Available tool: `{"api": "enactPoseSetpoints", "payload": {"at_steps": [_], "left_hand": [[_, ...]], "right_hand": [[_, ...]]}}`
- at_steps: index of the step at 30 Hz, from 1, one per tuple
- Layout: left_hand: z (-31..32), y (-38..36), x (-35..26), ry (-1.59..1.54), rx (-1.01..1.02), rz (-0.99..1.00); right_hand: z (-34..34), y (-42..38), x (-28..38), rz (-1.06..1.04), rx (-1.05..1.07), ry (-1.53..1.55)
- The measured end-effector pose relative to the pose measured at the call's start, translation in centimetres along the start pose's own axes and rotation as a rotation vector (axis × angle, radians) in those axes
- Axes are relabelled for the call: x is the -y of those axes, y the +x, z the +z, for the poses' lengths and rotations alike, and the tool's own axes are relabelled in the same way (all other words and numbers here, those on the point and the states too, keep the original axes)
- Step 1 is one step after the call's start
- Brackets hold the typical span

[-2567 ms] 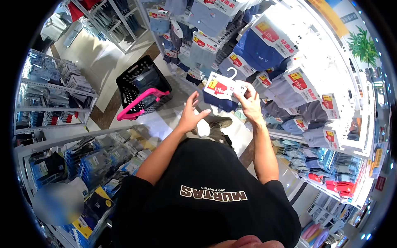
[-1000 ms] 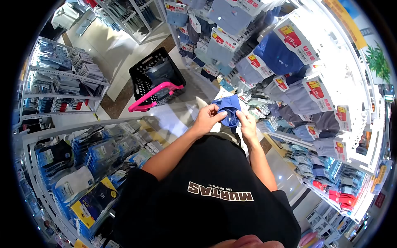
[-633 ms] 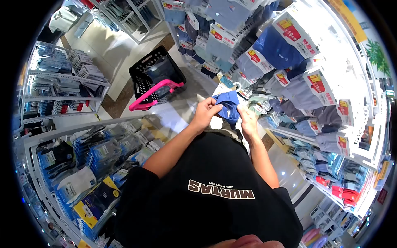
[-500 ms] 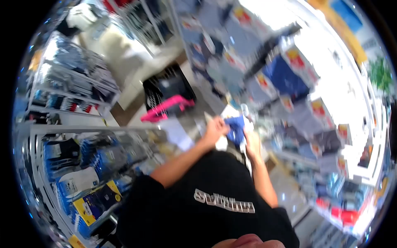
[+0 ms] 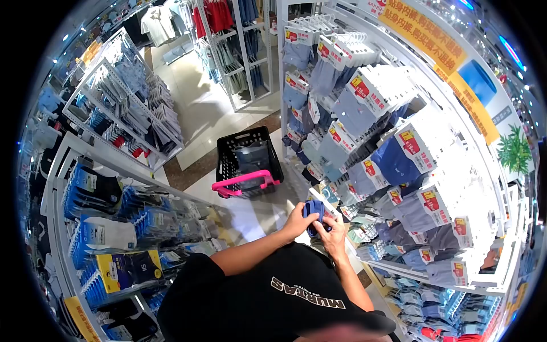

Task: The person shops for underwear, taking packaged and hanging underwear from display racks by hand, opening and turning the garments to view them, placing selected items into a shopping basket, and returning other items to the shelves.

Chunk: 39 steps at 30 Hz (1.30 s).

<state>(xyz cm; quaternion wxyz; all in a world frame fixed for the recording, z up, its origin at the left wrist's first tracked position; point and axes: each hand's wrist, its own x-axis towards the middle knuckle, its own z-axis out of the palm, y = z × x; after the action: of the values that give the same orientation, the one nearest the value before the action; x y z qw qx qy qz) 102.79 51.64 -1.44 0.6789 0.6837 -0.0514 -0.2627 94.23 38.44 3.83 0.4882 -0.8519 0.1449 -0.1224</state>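
In front of my waist, a small blue cloth garment point(image 5: 313, 211) is bunched or folded into a compact bundle; its exact kind I cannot make out. My left hand point(image 5: 296, 222) grips its left side, with the thumb across the front. My right hand point(image 5: 333, 232) has its fingers closed on the lower right of the same garment. Just beyond my right hand is a pale, narrow edge, perhaps a card or part of the rack. A black shopping basket point(image 5: 223, 163) with a pink handle point(image 5: 244, 183) stands on the floor ahead, apart from both hands.
Dark packaged items point(image 5: 252, 159) lie inside the basket. On the right, a tall white rack carries hanging blue and grey underwear packs point(image 5: 364, 102) with red price labels. To the left, a lower rack holds packaged socks point(image 5: 128, 271). Clothing stands point(image 5: 231, 51) rise beyond the tiled aisle point(image 5: 185, 85).
The blue garment hung looser between my hands and is now gathered into a tighter bundle. Both hands have come closer together. The view has shifted, so the basket sits further right and lower.
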Motion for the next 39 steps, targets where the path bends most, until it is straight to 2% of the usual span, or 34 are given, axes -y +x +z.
{"api": "enactPoseSetpoints", "payload": {"at_steps": [3, 6, 7, 12, 14, 17, 18, 19, 21, 22, 23, 25, 26, 31, 33, 34, 37, 38, 39], "left_hand": [[-0.5, -0.1, 0.8, -0.07, 0.001, -0.023], [-0.3, -0.5, 0.3, -0.1, 0.029, -0.029], [-0.2, -0.6, 0.3, -0.073, 0.034, 0.016], [-0.1, -0.4, 0.9, 0.005, 0.054, -0.017], [-0.1, -0.4, 1.0, 0.029, 0.075, -0.039], [0.3, -0.7, 0.7, -0.331, 0.147, -0.071], [0.3, -0.6, 0.3, -0.399, 0.16, -0.127], [0.2, -0.5, 0.0, -0.469, 0.17, -0.183], [0.2, -0.4, -1.3, -0.614, 0.177, -0.274], [0.3, -0.4, -1.7, -0.618, 0.168, -0.289], [0.3, -0.2, -1.9, -0.622, 0.156, -0.302], [0.4, 0.2, -1.8, -0.455, 0.149, -0.319], [0.4, 0.3, -1.7, -0.374, 0.145, -0.328], [0.6, 0.9, 1.4, -0.291, 0.204, -0.348], [0.0, 0.5, 1.3, -0.21, 0.214, -0.344], [-0.5, 0.1, 0.8, -0.163, 0.194, -0.337], [-3.2, -0.1, 1.4, -0.117, 0.14, -0.216], [-4.0, -0.3, 1.1, -0.09, 0.057, -0.136], [-5.4, 0.4, 2.3, 0.143, -0.014, 0.062]], "right_hand": [[0.2, 0.0, 0.0, 0.048, 0.022, 0.092], [0.0, 0.0, 0.2, 0.049, 0.043, 0.056], [-0.1, -0.2, 0.1, 0.049, 0.051, 0.036], [-0.6, -0.6, -0.7, 0.011, 0.005, 0.02], [-0.6, -0.9, -1.5, 0.069, -0.002, 0.031], [-0.9, -1.3, -1.0, 0.192, -0.026, 0.209], [-0.3, -1.5, -2.9, 0.176, -0.065, 0.212], [-1.0, -1.3, -1.9, 0.333, -0.022, 0.242], [-0.8, -1.5, -3.3, 0.285, -0.072, 0.342], [-0.9, -1.5, -3.5, 0.202, -0.163, 0.311], [-1.2, -1.5, -4.0, 0.288, -0.192, 0.325], [-2.3, -1.1, -4.7, 0.452, -0.228, 0.539], [-2.5, -0.6, -5.1, 0.254, -0.376, 0.405], [-6.5, 2.4, -5.3, 0.257, -0.443, 0.318], [-7.9, 4.0, -6.2, 0.056, -0.458, 0.055], [-8.2, 4.6, -6.6, 0.048, -0.463, 0.026], [-7.8, 7.2, -9.5, -0.064, -0.538, 0.221], [-8.0, 8.0, -10.0, -0.026, -0.525, 0.15], [-8.3, 8.7, -9.4, 0.014, -0.475, 0.153]]}}
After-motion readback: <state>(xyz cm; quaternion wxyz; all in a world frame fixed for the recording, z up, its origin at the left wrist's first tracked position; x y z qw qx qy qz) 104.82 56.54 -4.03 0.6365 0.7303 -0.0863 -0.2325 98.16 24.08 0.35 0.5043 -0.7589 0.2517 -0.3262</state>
